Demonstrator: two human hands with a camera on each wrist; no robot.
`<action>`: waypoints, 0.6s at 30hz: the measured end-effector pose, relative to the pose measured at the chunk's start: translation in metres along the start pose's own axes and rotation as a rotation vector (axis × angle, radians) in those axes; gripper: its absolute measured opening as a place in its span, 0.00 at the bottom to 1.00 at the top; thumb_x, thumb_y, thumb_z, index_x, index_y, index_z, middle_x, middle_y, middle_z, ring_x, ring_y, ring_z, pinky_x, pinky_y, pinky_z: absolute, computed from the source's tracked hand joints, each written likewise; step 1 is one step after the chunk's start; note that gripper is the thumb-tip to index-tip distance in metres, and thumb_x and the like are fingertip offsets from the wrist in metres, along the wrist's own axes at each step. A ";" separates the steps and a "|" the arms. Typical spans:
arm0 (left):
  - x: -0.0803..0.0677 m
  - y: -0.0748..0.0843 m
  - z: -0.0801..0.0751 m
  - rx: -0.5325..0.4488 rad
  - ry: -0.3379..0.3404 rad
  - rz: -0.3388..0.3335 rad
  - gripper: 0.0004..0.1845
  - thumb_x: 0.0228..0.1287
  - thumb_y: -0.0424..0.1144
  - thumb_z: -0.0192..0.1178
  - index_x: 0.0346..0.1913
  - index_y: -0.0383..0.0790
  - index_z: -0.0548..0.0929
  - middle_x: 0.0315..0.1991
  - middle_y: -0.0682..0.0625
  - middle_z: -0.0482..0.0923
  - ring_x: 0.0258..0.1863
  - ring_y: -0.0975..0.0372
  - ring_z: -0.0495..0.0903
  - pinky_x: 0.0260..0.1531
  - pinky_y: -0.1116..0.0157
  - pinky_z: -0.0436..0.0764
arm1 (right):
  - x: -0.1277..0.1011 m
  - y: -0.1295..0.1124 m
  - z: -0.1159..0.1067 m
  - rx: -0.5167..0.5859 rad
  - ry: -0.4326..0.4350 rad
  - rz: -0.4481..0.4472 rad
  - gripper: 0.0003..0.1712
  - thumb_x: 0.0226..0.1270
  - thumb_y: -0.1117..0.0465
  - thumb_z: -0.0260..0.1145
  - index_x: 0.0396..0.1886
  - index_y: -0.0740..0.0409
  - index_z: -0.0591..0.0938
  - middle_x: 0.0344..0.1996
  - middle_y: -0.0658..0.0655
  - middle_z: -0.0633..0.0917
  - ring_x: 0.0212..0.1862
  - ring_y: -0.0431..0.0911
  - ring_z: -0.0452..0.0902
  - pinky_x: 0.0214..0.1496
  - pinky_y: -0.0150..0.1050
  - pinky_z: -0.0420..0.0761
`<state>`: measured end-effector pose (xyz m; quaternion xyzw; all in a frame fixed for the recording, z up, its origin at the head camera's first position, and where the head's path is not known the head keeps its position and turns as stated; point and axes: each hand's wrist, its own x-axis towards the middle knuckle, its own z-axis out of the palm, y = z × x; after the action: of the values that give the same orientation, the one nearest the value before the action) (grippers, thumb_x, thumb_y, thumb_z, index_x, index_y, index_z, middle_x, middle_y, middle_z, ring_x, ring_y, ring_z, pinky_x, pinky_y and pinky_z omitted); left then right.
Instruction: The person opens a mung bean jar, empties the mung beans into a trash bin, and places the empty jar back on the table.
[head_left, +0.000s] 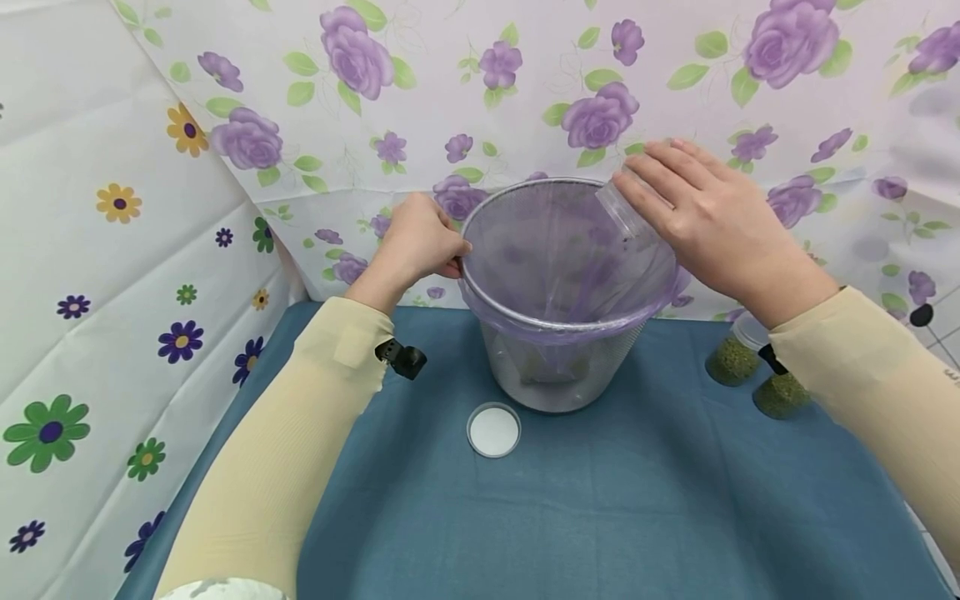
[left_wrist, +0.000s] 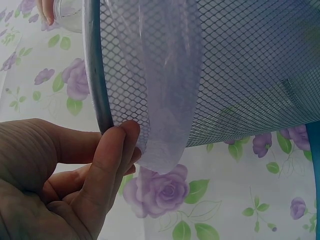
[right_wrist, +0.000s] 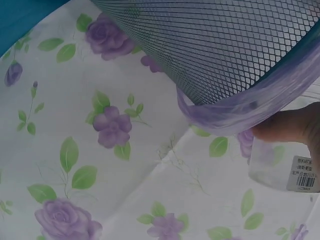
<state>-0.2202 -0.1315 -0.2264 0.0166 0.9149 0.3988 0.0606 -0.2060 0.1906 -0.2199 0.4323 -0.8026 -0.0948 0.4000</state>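
Jar (head_left: 628,208), tipped over basket (head_left: 525,392), lies under right-hand fingers (head_left: 660,179).

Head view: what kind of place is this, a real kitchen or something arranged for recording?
Probably a staged recording corner, not a real kitchen. Flower-printed sheets hang as walls, a blue cloth covers the table, and only a few props stand there: a mesh bin with a purple liner, a white lid and jars of green grains.
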 end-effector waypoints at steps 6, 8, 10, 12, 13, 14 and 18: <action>0.001 0.000 0.000 -0.001 0.001 -0.008 0.09 0.57 0.35 0.63 0.27 0.32 0.86 0.23 0.43 0.85 0.22 0.58 0.85 0.27 0.64 0.84 | -0.001 0.001 0.002 0.005 0.003 0.004 0.34 0.55 0.75 0.66 0.64 0.63 0.69 0.59 0.66 0.76 0.63 0.60 0.68 0.69 0.50 0.64; 0.001 -0.001 0.000 -0.001 0.002 -0.006 0.09 0.57 0.35 0.63 0.26 0.32 0.86 0.23 0.43 0.85 0.22 0.58 0.85 0.26 0.65 0.84 | -0.001 0.001 0.002 0.001 0.001 0.005 0.34 0.57 0.75 0.65 0.64 0.63 0.69 0.59 0.66 0.76 0.63 0.60 0.69 0.69 0.50 0.64; 0.000 -0.001 0.001 -0.005 0.004 -0.004 0.08 0.57 0.35 0.63 0.26 0.32 0.86 0.24 0.43 0.85 0.21 0.58 0.85 0.26 0.66 0.84 | -0.002 0.000 0.002 -0.002 0.001 0.007 0.33 0.57 0.74 0.64 0.64 0.63 0.69 0.59 0.66 0.76 0.63 0.60 0.69 0.69 0.50 0.64; 0.000 -0.001 0.001 -0.009 0.006 -0.002 0.08 0.57 0.34 0.63 0.26 0.31 0.86 0.24 0.43 0.85 0.21 0.58 0.85 0.25 0.66 0.84 | -0.002 0.000 0.003 -0.004 0.003 0.008 0.32 0.59 0.74 0.63 0.65 0.63 0.69 0.59 0.66 0.76 0.63 0.60 0.69 0.69 0.50 0.64; 0.000 -0.001 0.001 -0.008 0.007 -0.002 0.08 0.57 0.34 0.63 0.26 0.31 0.86 0.24 0.43 0.85 0.21 0.58 0.85 0.25 0.66 0.84 | -0.002 0.000 0.003 -0.007 0.004 0.007 0.29 0.62 0.74 0.60 0.65 0.62 0.69 0.59 0.66 0.76 0.63 0.60 0.69 0.69 0.50 0.64; 0.000 0.000 0.001 -0.007 0.007 -0.002 0.08 0.57 0.34 0.63 0.26 0.31 0.86 0.24 0.43 0.85 0.21 0.58 0.85 0.24 0.67 0.84 | -0.002 0.000 0.003 -0.008 0.006 0.007 0.27 0.65 0.74 0.57 0.65 0.62 0.69 0.59 0.66 0.76 0.64 0.60 0.68 0.70 0.50 0.63; 0.000 0.001 0.000 0.000 0.009 -0.008 0.08 0.57 0.34 0.64 0.27 0.31 0.86 0.24 0.43 0.85 0.21 0.59 0.85 0.25 0.67 0.84 | -0.003 0.001 0.002 0.006 0.004 0.004 0.29 0.64 0.74 0.57 0.65 0.62 0.68 0.60 0.66 0.75 0.65 0.60 0.67 0.71 0.49 0.61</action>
<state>-0.2197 -0.1308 -0.2261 0.0111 0.9152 0.3986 0.0583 -0.2075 0.1926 -0.2224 0.4320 -0.8029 -0.0908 0.4005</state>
